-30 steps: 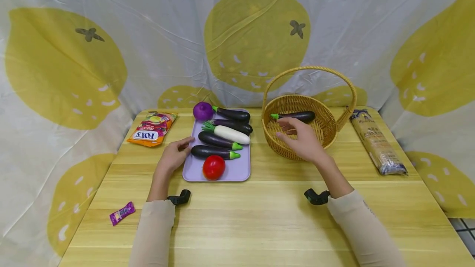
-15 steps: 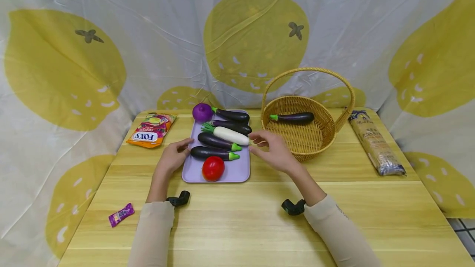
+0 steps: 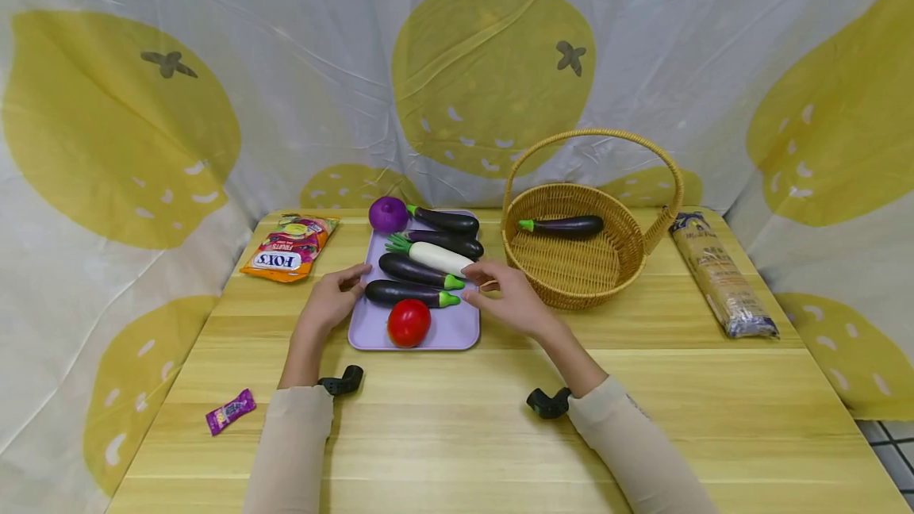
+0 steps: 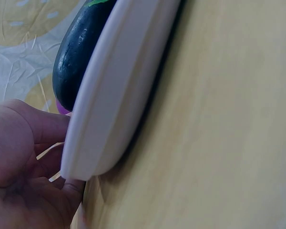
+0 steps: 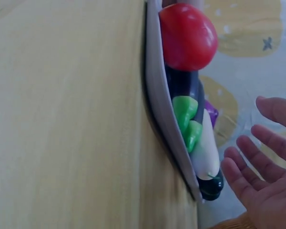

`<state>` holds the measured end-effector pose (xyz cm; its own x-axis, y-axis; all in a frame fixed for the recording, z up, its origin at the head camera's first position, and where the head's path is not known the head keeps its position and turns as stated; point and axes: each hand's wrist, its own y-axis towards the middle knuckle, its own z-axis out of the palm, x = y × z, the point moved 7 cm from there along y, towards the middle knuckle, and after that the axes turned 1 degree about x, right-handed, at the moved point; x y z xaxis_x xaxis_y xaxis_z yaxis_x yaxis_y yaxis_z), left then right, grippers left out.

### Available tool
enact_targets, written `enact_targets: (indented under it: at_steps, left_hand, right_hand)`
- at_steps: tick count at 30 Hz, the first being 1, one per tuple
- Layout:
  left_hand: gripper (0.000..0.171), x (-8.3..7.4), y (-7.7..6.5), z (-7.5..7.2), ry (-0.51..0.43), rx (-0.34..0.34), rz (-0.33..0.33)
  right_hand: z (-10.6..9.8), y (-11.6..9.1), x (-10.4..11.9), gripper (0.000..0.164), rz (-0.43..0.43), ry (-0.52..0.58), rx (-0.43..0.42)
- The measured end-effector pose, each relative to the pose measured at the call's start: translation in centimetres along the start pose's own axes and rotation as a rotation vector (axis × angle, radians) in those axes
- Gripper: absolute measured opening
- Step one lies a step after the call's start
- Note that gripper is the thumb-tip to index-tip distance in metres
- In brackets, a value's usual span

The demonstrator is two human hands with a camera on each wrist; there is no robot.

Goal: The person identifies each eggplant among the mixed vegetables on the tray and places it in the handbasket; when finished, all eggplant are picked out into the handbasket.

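Observation:
A lilac tray (image 3: 457,331) bears several dark eggplants (image 3: 403,293), a white radish (image 3: 437,257), a red tomato (image 3: 409,323) and a purple onion (image 3: 389,215). My left hand (image 3: 332,298) pinches the tray's left edge; in the left wrist view the thumb lies at the rim and fingers show beneath it. My right hand (image 3: 508,296) hovers at the tray's right side, near the radish tip and the green eggplant stems. Its fingers (image 5: 262,157) are spread and hold nothing. One eggplant (image 3: 567,227) lies inside the wicker basket (image 3: 621,280).
The basket's tall handle (image 3: 593,133) arches up right of the tray. An orange Fox's candy bag (image 3: 289,248) lies at the left, a pasta packet (image 3: 723,276) at the right. A small purple wrapper (image 3: 231,412) rests on the front left of the wooden table (image 3: 443,435).
My right hand has moved left from over the basket to the tray's right edge, leaving the eggplant in the basket. The left hand has stayed at the tray's left edge.

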<state>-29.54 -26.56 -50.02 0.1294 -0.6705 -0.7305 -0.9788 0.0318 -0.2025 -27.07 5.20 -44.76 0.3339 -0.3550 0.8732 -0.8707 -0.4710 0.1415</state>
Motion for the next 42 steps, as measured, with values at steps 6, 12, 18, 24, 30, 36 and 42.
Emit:
enact_targets:
  at_steps: [6,12,18,24,30,36,42]
  left_hand:
    - [0.044,0.2,0.1,0.0,0.007,0.0,0.002]
    - [0.045,0.1,0.2,0.0,-0.001,0.003,-0.001]
    - [0.044,0.0,0.2,-0.2,-0.008,0.0,-0.001]
    - [0.044,-0.1,0.0,-0.1,0.002,-0.001,0.002]
    - [0.044,-0.1,0.0,-0.1,-0.002,0.001,-0.004]
    - [0.044,-0.1,0.1,-0.1,0.0,-0.001,0.011]
    - [0.045,-0.1,0.0,-0.2,-0.007,-0.003,0.006]
  right_hand:
    - [1.2,0.4,-0.7,0.042,0.012,-0.031,0.034]
    - [1.9,0.6,-0.7,0.044,0.02,-0.072,0.049]
    - [2.8,1.0,-0.7,0.043,0.013,-0.109,0.059]
    - [3.5,1.4,-0.9,0.042,-0.002,-0.127,0.065]
    - [4.0,1.6,-1.1,0.041,-0.006,-0.145,0.053]
    - [4.3,1.9,-1.2,0.039,0.005,-0.151,0.044]
    - [4.8,2.3,-0.9,0.036,0.011,-0.198,0.04]
